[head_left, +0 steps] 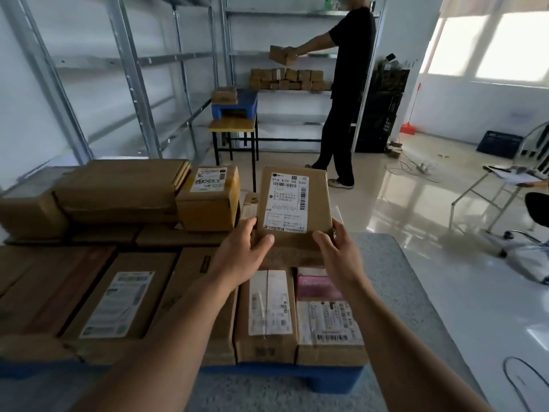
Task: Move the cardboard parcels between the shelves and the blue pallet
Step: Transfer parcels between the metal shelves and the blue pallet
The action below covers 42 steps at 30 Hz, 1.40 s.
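Head view: both hands hold one small flat brown cardboard parcel (295,208) with a white shipping label, tilted up, label facing the camera. Left hand (240,251) grasps the lower left corner, thumb on the face; right hand (338,251) grasps the lower right corner the same way. Parcel's long axis runs up and away from the grip, above the other brown cardboard parcels (267,313) packed on the blue plastic pallet (326,379) just below the grip. Label reads "516 K20 00 030"; smaller print and barcodes too fine to read. Grey metal shelves (130,84) stand well beyond the grip, to its left. Judgement: both hands equally near; the carry goes forward-left. A person in black (350,69) stocks the far shelf.
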{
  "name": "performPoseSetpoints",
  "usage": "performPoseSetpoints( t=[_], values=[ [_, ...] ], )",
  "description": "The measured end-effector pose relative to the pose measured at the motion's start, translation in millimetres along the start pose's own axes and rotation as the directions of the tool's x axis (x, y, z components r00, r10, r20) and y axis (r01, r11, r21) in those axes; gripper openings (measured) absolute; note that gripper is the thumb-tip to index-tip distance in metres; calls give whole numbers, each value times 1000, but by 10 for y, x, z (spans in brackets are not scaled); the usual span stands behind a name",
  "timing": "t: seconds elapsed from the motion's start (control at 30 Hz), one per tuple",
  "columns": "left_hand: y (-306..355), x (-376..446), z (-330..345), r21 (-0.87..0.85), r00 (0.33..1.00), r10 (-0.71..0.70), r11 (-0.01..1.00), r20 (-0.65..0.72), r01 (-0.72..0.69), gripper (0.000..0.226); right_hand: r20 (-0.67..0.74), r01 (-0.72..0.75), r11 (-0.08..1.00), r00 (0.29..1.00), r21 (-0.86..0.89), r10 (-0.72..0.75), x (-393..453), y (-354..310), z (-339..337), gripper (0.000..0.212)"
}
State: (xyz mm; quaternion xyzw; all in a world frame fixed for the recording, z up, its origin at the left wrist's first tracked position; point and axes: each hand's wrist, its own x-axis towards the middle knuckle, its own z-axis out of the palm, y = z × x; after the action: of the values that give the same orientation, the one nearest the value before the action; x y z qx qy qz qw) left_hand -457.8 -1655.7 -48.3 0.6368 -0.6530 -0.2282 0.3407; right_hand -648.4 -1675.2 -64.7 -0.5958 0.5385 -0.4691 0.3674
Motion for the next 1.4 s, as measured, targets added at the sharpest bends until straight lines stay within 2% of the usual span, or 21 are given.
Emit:
performPoseSetpoints(
  t=[0.07,0.13,0.2,0.27,0.4,0.57,0.93,1.23,1.3,1.4],
  values=[
    [-2,130,-51,145,999,13,989,-46,-6,55,29,-6,1000,1000,22,5,162,-49,62,40],
    [-20,267,-119,347,992,48,938,-117,-4,56,29,2,999,1000,-35,-1,326,-106,139,39],
    [-48,418,-199,470,983,93,883,-156,-9,57,29,8,995,1000,-96,-5,487,-160,212,42],
    [-92,572,-285,542,984,117,840,-134,-26,57,20,-7,992,1000,-127,9,632,-182,296,43],
    [-179,870,-432,612,997,73,790,-37,-36,64,8,-41,990,999,-138,42,861,-181,455,40],
    [-323,1080,-443,663,992,-58,748,109,-29,65,68,-116,963,988,-242,136,1085,-107,606,42],
    [-482,1127,-486,646,995,-26,762,99,-44,65,66,-137,971,986,-196,153,1219,-56,731,43],
    [-495,1098,-520,614,997,2,787,81,-52,64,98,-201,964,971,-172,220,1203,-92,705,64],
    [-464,1049,-525,577,999,33,815,35,-48,63,52,-135,943,986,-305,158,1153,-125,690,70],
    [-405,927,-537,539,996,84,841,-43,-48,62,-43,39,848,996,-528,-73,1059,-232,666,73]
  ],
)
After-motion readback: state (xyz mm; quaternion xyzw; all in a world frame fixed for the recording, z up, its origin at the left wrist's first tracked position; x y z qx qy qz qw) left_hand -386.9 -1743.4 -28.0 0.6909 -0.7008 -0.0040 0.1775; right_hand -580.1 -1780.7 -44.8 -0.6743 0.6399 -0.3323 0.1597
